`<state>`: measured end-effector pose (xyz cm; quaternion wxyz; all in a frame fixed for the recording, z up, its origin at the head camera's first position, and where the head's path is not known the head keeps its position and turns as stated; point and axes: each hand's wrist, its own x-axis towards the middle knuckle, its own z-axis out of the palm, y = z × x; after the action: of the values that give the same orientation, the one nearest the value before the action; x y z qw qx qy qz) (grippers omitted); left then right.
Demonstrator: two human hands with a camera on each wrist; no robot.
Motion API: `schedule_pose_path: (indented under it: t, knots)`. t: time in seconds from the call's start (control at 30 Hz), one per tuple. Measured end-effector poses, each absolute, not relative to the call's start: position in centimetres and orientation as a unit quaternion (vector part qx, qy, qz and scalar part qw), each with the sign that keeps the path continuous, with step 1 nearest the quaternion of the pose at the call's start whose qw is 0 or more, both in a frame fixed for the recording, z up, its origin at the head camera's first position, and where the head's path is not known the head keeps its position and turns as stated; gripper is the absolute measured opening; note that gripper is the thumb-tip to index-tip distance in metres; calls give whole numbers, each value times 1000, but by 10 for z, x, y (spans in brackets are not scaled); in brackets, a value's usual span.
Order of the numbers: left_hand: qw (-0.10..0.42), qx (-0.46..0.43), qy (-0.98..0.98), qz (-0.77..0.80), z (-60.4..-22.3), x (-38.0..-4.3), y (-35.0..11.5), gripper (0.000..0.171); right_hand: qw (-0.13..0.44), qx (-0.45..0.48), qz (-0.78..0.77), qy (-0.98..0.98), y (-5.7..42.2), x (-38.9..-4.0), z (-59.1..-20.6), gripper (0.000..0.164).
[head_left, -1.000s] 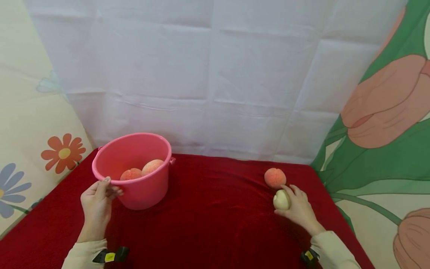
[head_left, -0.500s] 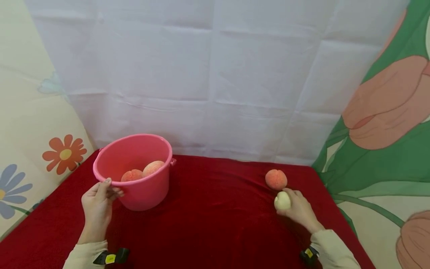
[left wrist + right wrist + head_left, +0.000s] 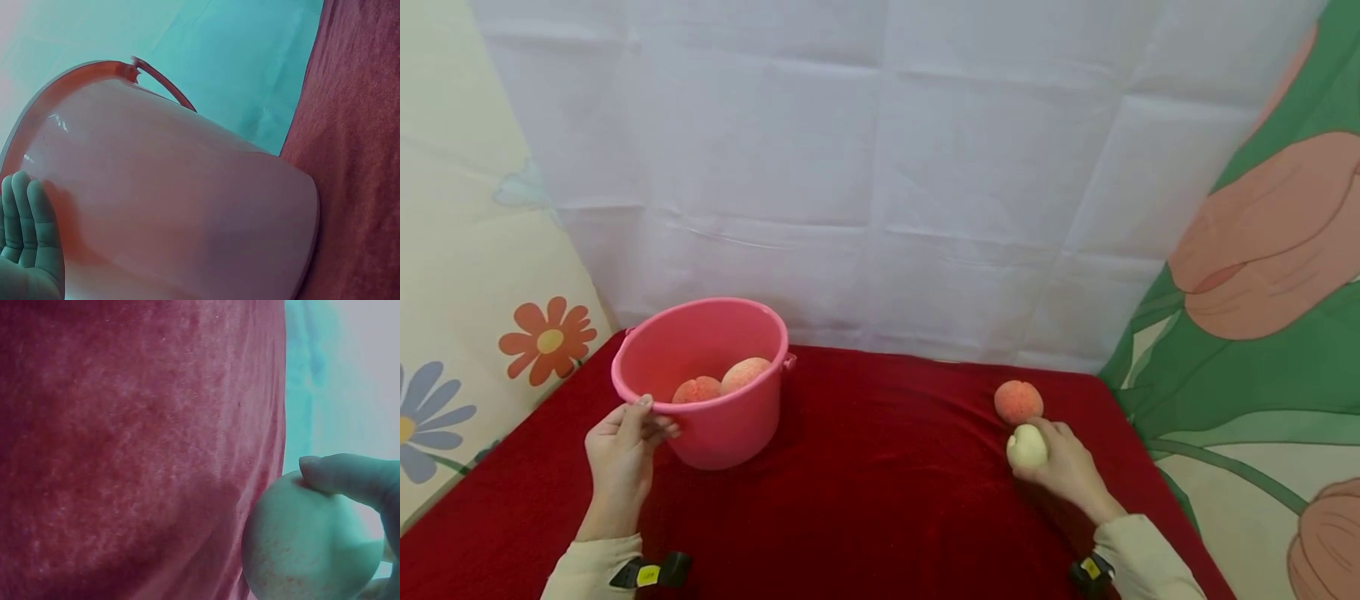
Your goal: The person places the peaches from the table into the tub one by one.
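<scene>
My left hand [image 3: 622, 458] grips the near rim of a pink bucket [image 3: 722, 437], thumb over the edge and fingers against the outer wall. In the left wrist view several fingers [image 3: 28, 215] lie along the bucket wall [image 3: 156, 181]. Two peaches, a reddish one [image 3: 697, 390] and a paler one [image 3: 745, 372], show inside the bucket. At the right, my right hand [image 3: 1069, 468] holds a pale yellow-green peach [image 3: 1026, 447]. Its thumb presses on that peach [image 3: 309, 540] in the right wrist view. Just behind it sits an orange-pink peach [image 3: 1018, 401] on the cloth.
A dark red cloth [image 3: 865, 492] covers the table. White sheeting [image 3: 872, 183] hangs at its back edge. Flower-print fabric borders the left [image 3: 452, 250] and right [image 3: 1247, 350] sides. The bucket's handle [image 3: 165, 81] hangs at its far side in the left wrist view.
My right fingers have closed further round the pale peach, which has turned a little and shifted slightly left. My left hand keeps its grip and the bucket stays in place.
</scene>
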<state>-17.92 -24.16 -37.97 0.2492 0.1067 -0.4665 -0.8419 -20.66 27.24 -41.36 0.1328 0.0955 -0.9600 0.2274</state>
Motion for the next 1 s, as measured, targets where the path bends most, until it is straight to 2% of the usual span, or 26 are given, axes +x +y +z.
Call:
schedule_pose_path:
  t: [1.0]
  knots:
    - [252,112,-468,-840,-380,-180,-242,21,154,109,246,-951,261,-206,-390,68]
